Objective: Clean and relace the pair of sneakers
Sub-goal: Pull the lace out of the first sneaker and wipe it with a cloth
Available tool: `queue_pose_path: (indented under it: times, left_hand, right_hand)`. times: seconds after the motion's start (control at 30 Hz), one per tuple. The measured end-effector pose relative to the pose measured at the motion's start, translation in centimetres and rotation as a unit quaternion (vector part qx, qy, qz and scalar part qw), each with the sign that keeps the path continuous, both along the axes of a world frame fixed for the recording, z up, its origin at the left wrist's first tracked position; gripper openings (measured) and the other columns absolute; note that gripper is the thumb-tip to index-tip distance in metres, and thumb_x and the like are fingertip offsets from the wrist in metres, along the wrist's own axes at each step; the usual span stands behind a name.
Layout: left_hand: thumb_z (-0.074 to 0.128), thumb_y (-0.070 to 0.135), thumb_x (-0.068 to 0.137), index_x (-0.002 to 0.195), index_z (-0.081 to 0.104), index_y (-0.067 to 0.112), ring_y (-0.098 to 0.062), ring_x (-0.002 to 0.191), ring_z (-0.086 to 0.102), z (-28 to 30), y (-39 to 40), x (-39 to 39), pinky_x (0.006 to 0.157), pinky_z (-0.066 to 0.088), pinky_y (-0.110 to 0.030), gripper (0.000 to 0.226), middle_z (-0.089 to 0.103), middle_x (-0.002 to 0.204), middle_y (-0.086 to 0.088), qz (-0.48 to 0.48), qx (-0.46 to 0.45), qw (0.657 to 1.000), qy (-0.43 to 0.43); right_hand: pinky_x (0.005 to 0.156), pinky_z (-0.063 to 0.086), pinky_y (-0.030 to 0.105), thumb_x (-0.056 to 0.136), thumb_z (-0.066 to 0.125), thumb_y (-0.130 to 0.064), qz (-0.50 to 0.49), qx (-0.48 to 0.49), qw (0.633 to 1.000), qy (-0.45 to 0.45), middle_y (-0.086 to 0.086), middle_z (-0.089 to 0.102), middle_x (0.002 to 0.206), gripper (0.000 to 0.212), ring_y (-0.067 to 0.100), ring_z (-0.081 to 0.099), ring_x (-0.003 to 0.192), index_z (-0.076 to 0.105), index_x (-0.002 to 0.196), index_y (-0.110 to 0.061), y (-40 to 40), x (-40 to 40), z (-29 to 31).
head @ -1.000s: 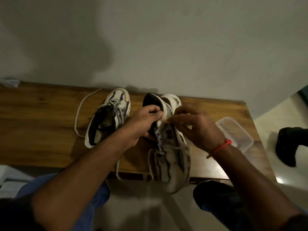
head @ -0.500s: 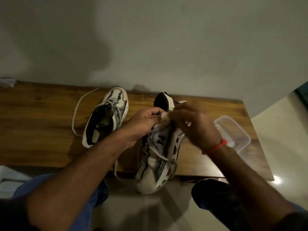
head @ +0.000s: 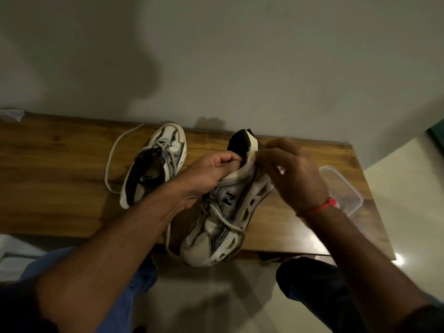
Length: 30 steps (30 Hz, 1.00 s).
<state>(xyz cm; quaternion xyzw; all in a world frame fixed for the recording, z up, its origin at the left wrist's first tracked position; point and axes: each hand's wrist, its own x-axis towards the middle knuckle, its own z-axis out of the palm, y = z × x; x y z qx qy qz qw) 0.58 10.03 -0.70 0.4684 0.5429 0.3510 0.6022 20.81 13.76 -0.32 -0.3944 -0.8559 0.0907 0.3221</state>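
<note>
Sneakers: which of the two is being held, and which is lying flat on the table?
The right-hand sneaker is held, the left hand and right hand gripping its heel end, toe toward the camera. The left-hand sneaker lies untouched on the wooden table.

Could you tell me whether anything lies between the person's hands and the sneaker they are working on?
Nothing visible does: the left hand already grips the collar of the white and grey mesh sneaker, and the blurred right hand is at its heel.

Both sneakers (head: 217, 217) are white with grey and black panels; the counter (head: 60, 169) is brown wood; the wrist band (head: 323, 207) is red.
</note>
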Motion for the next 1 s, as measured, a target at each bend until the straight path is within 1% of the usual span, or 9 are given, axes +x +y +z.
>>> queue_pose_path:
  times: [0.1,0.27,0.33,0.43,0.53,0.6,0.7,0.8,1.0]
  left_hand:
    - [0.054,0.016,0.104,0.114,0.072,0.022,-0.010,0.105,0.070,-0.2,-0.2,0.6,0.092,0.054,-0.025,0.022,0.076,0.110,0.004,-0.002,-0.029,0.999,-0.030]
    - [0.055,0.015,0.103,0.115,0.072,0.017,-0.017,0.104,0.072,-1.0,-0.1,0.4,0.087,0.058,-0.028,0.022,0.076,0.111,-0.006,0.051,-0.073,0.994,-0.067]
    - [0.055,0.016,0.103,0.107,0.074,0.020,-0.016,0.105,0.070,-1.3,0.1,0.1,0.094,0.055,-0.032,0.019,0.077,0.107,-0.003,0.082,-0.088,0.991,-0.062]
    - [0.058,0.023,0.102,0.113,0.074,0.014,-0.019,0.105,0.072,-1.3,0.4,-0.1,0.087,0.057,-0.030,0.021,0.077,0.109,-0.005,0.091,-0.117,0.984,-0.095]
    - [0.054,0.040,0.103,0.119,0.073,0.018,-0.018,0.108,0.072,-1.4,0.6,0.0,0.092,0.057,-0.033,0.034,0.076,0.115,0.001,0.072,-0.143,0.984,-0.078]
    - [0.058,0.042,0.100,0.118,0.075,0.021,-0.024,0.113,0.069,-1.9,0.6,-0.1,0.097,0.055,-0.040,0.032,0.075,0.118,-0.002,0.065,-0.135,0.987,-0.060]
    - [0.066,0.026,0.094,0.122,0.072,0.015,-0.029,0.112,0.069,-2.4,0.4,-0.1,0.101,0.054,-0.048,0.030,0.075,0.115,-0.011,0.064,-0.129,0.987,-0.076]
    - [0.062,0.016,0.098,0.122,0.071,0.013,-0.029,0.105,0.071,-2.5,0.5,0.0,0.090,0.057,-0.040,0.026,0.076,0.112,-0.014,0.066,-0.127,0.986,-0.083]
    - [0.064,0.021,0.097,0.114,0.075,0.022,-0.027,0.107,0.071,-2.8,1.2,-1.2,0.098,0.054,-0.045,0.020,0.078,0.108,-0.005,0.100,-0.112,0.989,-0.010]
  right_hand:
    - [0.070,0.057,0.039,0.089,0.068,-0.007,-0.048,-0.037,0.997,0.039,0.008,0.067,0.100,0.012,0.017,0.062,0.082,0.076,0.098,-0.007,0.4,1.1,-0.3]
    - [0.083,0.052,0.018,0.093,0.058,-0.016,0.105,-0.050,0.993,-0.026,0.011,0.066,0.110,0.024,0.021,0.064,0.096,0.073,0.109,-0.007,-4.8,-3.2,-0.5]
    - [0.087,0.050,0.021,0.093,0.061,-0.015,0.131,-0.050,0.988,-0.060,0.013,0.065,0.113,0.023,0.023,0.062,0.102,0.072,0.111,-0.007,-5.8,-4.2,-0.9]
    - [0.086,0.056,0.031,0.090,0.068,-0.008,0.172,-0.069,0.979,-0.086,0.014,0.066,0.113,0.022,0.026,0.063,0.105,0.073,0.111,-0.007,-5.5,-4.2,-1.2]
    - [0.081,0.056,0.028,0.093,0.057,-0.012,0.248,-0.061,0.961,-0.103,0.013,0.069,0.107,0.023,0.023,0.065,0.098,0.075,0.106,-0.007,-5.2,-4.0,-0.7]
    - [0.084,0.053,0.021,0.093,0.049,-0.021,0.218,-0.042,0.971,-0.084,0.012,0.069,0.107,0.031,0.019,0.061,0.098,0.075,0.103,-0.008,-4.2,-3.1,-0.6]
    - [0.081,0.052,0.023,0.092,0.057,-0.014,0.058,-0.055,0.996,-0.034,0.006,0.068,0.106,0.020,0.020,0.060,0.096,0.074,0.102,-0.013,-1.1,-0.9,-1.5]
    - [0.076,0.043,0.005,0.089,0.065,-0.002,-0.018,-0.131,0.991,0.008,0.001,0.068,0.107,0.023,0.018,0.064,0.092,0.073,0.106,-0.016,0.6,0.5,-2.4]
    - [0.078,0.049,0.015,0.091,0.064,-0.010,0.046,-0.085,0.995,-0.030,0.006,0.067,0.109,0.016,0.016,0.064,0.095,0.074,0.103,-0.011,-1.2,-1.1,-2.5]
